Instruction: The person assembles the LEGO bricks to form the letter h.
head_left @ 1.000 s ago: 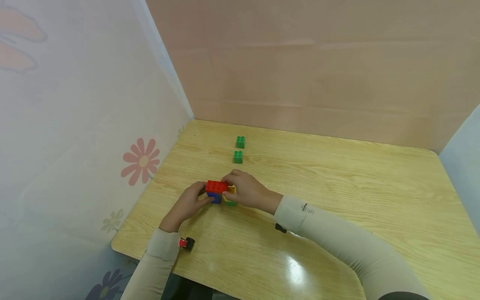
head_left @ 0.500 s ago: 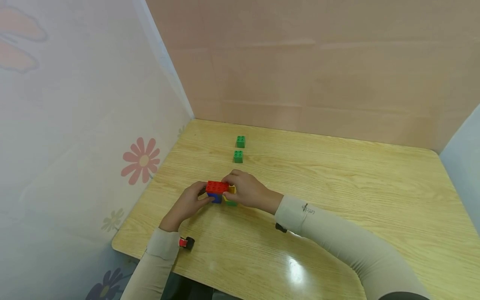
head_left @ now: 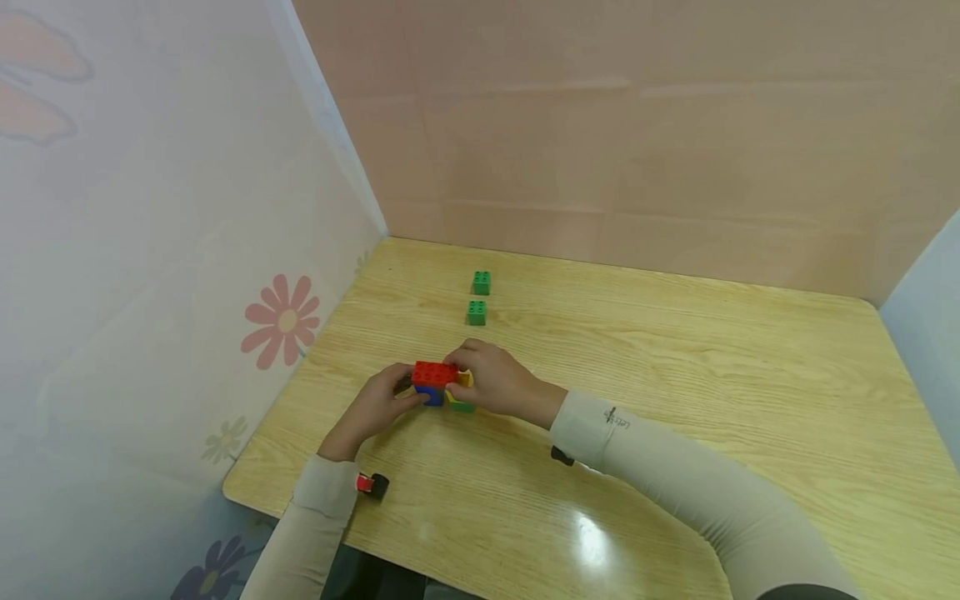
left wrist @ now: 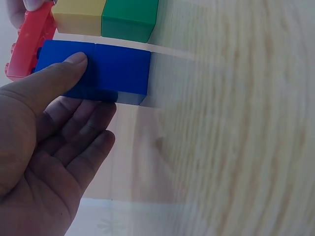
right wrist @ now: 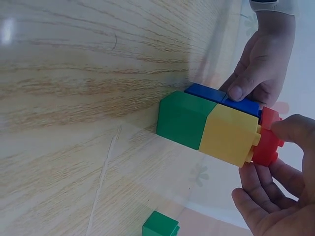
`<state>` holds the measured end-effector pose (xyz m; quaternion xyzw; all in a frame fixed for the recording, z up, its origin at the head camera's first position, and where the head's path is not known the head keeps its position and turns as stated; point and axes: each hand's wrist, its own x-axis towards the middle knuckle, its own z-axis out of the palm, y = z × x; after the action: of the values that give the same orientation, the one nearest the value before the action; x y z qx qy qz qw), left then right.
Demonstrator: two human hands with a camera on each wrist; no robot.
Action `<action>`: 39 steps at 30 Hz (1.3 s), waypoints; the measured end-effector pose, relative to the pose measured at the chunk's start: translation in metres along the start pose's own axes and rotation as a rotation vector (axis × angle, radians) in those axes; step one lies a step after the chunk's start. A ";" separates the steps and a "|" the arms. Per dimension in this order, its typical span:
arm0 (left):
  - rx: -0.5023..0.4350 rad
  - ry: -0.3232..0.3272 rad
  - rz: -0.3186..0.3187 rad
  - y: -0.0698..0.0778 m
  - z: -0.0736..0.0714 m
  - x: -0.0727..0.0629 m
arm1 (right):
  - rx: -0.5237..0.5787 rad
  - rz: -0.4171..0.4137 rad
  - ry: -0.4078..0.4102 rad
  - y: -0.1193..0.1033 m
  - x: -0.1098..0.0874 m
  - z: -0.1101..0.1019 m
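Observation:
Two stacks of toy building bricks stand side by side in front of the person. One has a yellow brick (right wrist: 229, 133) over a green brick (right wrist: 181, 120); the other is two blue bricks (left wrist: 120, 69), one over the other. A long red brick (head_left: 433, 374) lies across both tops, with studs showing in the gap beneath it in the right wrist view. The left hand (head_left: 378, 407) pinches the blue stack, thumb on its near side, fingers behind. At the red brick's right end, the right hand (head_left: 497, 381) grips it between thumb and fingers.
Two green bricks (head_left: 477, 313) sit one behind the other on the wooden table (head_left: 675, 375), beyond the hands. A flower-patterned wall (head_left: 172, 250) runs along the left, and a brown panel (head_left: 600, 150) stands at the back.

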<state>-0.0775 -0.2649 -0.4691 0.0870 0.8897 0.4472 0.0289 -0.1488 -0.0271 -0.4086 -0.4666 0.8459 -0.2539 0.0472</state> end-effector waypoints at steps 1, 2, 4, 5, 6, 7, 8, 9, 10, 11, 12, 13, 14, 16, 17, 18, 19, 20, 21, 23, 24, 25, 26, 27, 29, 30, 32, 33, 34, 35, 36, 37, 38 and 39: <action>-0.002 0.000 -0.001 0.000 0.000 0.000 | 0.002 -0.001 0.001 0.000 0.000 0.000; -0.003 0.000 -0.001 0.000 0.000 0.000 | 0.004 -0.002 0.002 0.000 0.000 0.000; 0.001 0.001 0.000 0.001 0.000 0.000 | 0.002 -0.004 -0.001 0.000 0.000 0.000; 0.004 0.001 0.000 0.001 0.000 0.000 | 0.004 -0.005 -0.002 -0.001 0.000 0.000; 0.007 0.002 0.000 0.002 0.000 0.000 | 0.004 -0.007 -0.003 -0.001 -0.001 0.000; 0.010 0.003 0.000 0.002 0.000 0.000 | 0.003 -0.008 -0.004 -0.001 -0.001 0.000; 0.012 0.003 0.000 0.002 0.000 0.000 | 0.000 -0.009 -0.005 -0.002 -0.001 -0.001; 0.013 0.002 0.001 0.003 0.000 0.000 | -0.003 -0.009 -0.007 -0.002 -0.001 -0.001; 0.015 0.001 0.002 0.002 0.000 0.000 | -0.007 -0.009 -0.009 -0.003 -0.001 -0.002; 0.017 -0.001 0.003 0.002 -0.001 0.000 | -0.013 -0.008 -0.011 -0.004 -0.001 -0.003; 0.017 -0.002 0.003 0.002 -0.001 0.000 | -0.019 -0.007 -0.014 -0.005 -0.001 -0.003; 0.018 -0.005 0.004 0.002 -0.001 0.000 | -0.025 -0.008 -0.015 -0.005 -0.001 -0.004; 0.019 -0.007 0.004 0.002 -0.001 0.000 | -0.029 -0.009 -0.017 -0.006 0.000 -0.005; 0.020 -0.010 0.003 0.002 -0.002 0.000 | -0.034 -0.010 -0.019 -0.008 0.000 -0.006; 0.020 -0.011 0.002 0.002 -0.002 0.000 | -0.038 -0.012 -0.019 -0.009 0.000 -0.007; 0.020 -0.012 0.002 0.002 -0.002 0.000 | -0.039 -0.013 -0.019 -0.009 0.000 -0.007; 0.021 -0.012 0.001 0.002 -0.002 0.000 | -0.041 -0.014 -0.019 -0.009 0.000 -0.007; 0.020 -0.013 0.002 0.002 -0.002 0.000 | -0.044 -0.014 -0.020 -0.010 0.000 -0.007; 0.020 -0.013 0.003 0.002 -0.002 0.000 | -0.047 -0.014 -0.020 -0.010 0.000 -0.007; 0.024 -0.013 0.004 0.003 -0.002 0.000 | -0.058 -0.017 -0.019 -0.009 0.000 -0.007; 0.027 -0.013 0.003 0.003 -0.002 0.000 | -0.061 -0.019 -0.018 -0.009 0.000 -0.007; 0.027 -0.013 0.004 0.003 -0.002 0.000 | -0.064 -0.020 -0.016 -0.009 0.000 -0.006; 0.027 -0.014 0.005 0.003 -0.002 0.000 | -0.064 -0.022 -0.014 -0.009 0.000 -0.006; 0.027 -0.015 0.007 0.004 -0.002 0.000 | -0.067 -0.024 -0.012 -0.009 0.000 -0.006; 0.028 -0.016 0.006 0.004 -0.002 -0.001 | -0.071 -0.026 -0.011 -0.010 0.000 -0.006; 0.027 -0.015 0.007 0.004 -0.002 -0.001 | -0.071 -0.027 -0.010 -0.010 0.000 -0.006; 0.031 -0.013 0.003 0.005 -0.002 -0.001 | -0.072 -0.028 -0.008 -0.011 0.000 -0.007; 0.034 -0.012 0.006 0.005 -0.002 -0.001 | -0.075 -0.029 -0.007 -0.011 0.000 -0.007; 0.037 -0.011 0.004 0.006 -0.002 -0.001 | -0.074 -0.030 -0.006 -0.011 0.000 -0.007; 0.039 -0.009 0.004 0.006 -0.002 -0.001 | -0.074 -0.029 -0.006 -0.011 0.000 -0.007; 0.040 -0.008 0.003 0.006 -0.001 -0.001 | -0.075 -0.028 -0.008 -0.010 0.000 -0.007; 0.040 -0.009 0.003 0.005 -0.001 -0.001 | -0.075 -0.026 -0.009 -0.010 0.000 -0.006; 0.039 -0.009 0.007 0.005 -0.001 -0.001 | -0.073 -0.024 -0.011 -0.010 0.000 -0.006; 0.035 -0.010 0.009 0.004 -0.001 -0.001 | -0.072 -0.022 -0.012 -0.009 0.000 -0.006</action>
<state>-0.0757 -0.2634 -0.4649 0.0938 0.8970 0.4310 0.0300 -0.1434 -0.0287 -0.3993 -0.4787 0.8491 -0.2209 0.0327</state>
